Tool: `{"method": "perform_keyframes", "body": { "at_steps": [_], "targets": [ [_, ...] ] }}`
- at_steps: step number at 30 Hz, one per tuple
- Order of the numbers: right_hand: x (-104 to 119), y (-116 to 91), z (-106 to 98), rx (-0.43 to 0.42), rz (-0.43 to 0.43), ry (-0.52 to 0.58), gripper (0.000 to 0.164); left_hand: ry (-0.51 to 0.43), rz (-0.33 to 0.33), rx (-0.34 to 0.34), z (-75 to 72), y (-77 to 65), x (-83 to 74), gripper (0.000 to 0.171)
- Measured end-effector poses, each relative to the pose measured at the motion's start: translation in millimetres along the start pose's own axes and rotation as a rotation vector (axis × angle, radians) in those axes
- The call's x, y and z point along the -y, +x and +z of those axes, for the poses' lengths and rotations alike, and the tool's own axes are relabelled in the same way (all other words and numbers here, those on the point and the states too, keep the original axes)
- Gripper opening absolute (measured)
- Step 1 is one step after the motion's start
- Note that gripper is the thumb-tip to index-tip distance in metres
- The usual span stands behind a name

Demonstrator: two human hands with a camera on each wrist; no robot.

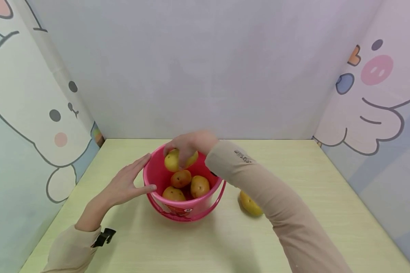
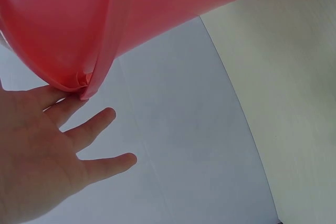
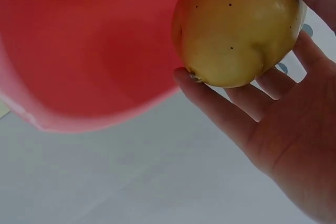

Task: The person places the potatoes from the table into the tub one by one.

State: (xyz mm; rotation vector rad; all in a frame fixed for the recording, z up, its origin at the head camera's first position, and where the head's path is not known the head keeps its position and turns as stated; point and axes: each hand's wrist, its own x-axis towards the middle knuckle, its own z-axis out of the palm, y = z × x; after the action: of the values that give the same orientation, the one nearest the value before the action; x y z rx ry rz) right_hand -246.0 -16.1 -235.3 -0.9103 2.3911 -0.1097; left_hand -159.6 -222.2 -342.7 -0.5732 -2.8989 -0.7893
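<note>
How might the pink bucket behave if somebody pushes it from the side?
The bucket would probably slide before tipping, because potatoes lie low inside. It may flex slightly, as it looks like plastic. The handle, hanging along the front, might swing.

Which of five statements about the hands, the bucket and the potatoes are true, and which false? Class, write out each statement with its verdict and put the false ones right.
1. The right hand grips a yellow potato. True.
2. The left hand also grips a potato. False: it touches the rim of the pink bucket and holds no potato.
3. Three potatoes can be seen lying inside the bucket. True.
4. The bucket's handle stands upright above the rim. False: it hangs down on the near side.
5. Another potato lies on the table, right of the bucket. True.
</note>
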Motion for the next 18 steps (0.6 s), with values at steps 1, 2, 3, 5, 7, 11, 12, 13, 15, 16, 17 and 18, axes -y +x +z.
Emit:
{"method": "perform_keyframes", "body": {
  "at_steps": [1,2,3,5,7,11,12,13,15,16,17,18],
  "targets": [
    [0,0,0,-0.006,0.002,-0.005,0.062,0.000,0.001,0.000,0.0,0.0,0.1,0.089],
    [-1,1,1,-0.012,0.006,-0.007,0.063,0.000,0.002,-0.002,0.1,0.1,0.3,0.089],
    [-1,1,1,-0.020,0.012,-0.006,0.064,0.002,0.006,-0.005,0.2,-0.1,0.3,0.088],
    [-3,1,1,-0.036,0.022,-0.010,0.066,0.003,0.010,-0.007,0.6,-0.1,0.3,0.088],
    [-5,0,1,-0.058,0.025,-0.012,0.070,0.005,0.011,-0.010,1.2,0.1,0.5,0.088],
    [-11,-1,2,-0.097,0.019,0.004,0.072,0.006,0.010,-0.013,1.5,0.6,0.6,0.089],
    [-13,-1,2,-0.105,0.007,0.003,0.072,0.006,0.009,-0.014,1.6,0.8,0.6,0.089],
    [-14,-2,2,-0.111,-0.005,0.006,0.071,0.006,0.009,-0.014,1.5,0.9,0.5,0.089],
    [-18,-2,2,-0.126,-0.048,-0.007,0.069,0.006,0.007,-0.011,1.3,1.0,0.1,0.089],
    [-20,-2,2,-0.135,-0.072,-0.012,0.068,0.008,0.007,-0.010,1.2,1.0,0.0,0.089],
    [-23,-2,2,-0.143,-0.101,-0.023,0.066,0.009,0.008,-0.009,1.0,0.9,-0.3,0.089],
    [-25,-2,2,-0.155,-0.125,-0.027,0.065,0.009,0.007,-0.007,0.8,0.8,-0.5,0.089]
  ]
}}
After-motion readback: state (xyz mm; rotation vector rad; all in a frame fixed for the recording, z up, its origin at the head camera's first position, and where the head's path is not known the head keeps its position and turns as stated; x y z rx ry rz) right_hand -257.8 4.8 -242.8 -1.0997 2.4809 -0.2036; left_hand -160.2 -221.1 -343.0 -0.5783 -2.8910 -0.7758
